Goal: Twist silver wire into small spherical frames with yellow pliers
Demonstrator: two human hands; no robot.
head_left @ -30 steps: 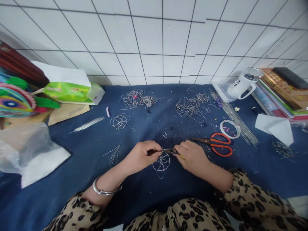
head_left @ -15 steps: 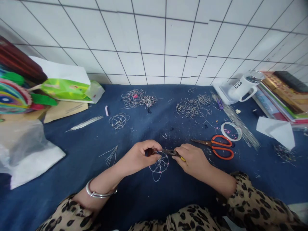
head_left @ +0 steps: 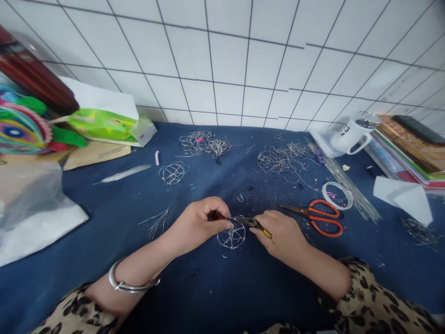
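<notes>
Left hand (head_left: 203, 222) pinching beaded wire ring (head_left: 232, 238); right hand (head_left: 281, 234) gripping pliers (head_left: 251, 222), tips near left hand, yellow handle (head_left: 267, 233) showing more than second ago.

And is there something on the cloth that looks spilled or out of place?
A little: one bent wire lies alone beyond the pliers, and small scraps are strewn near the scissors, while the straight wires lie bundled. Nothing looks clearly damaged.
</notes>
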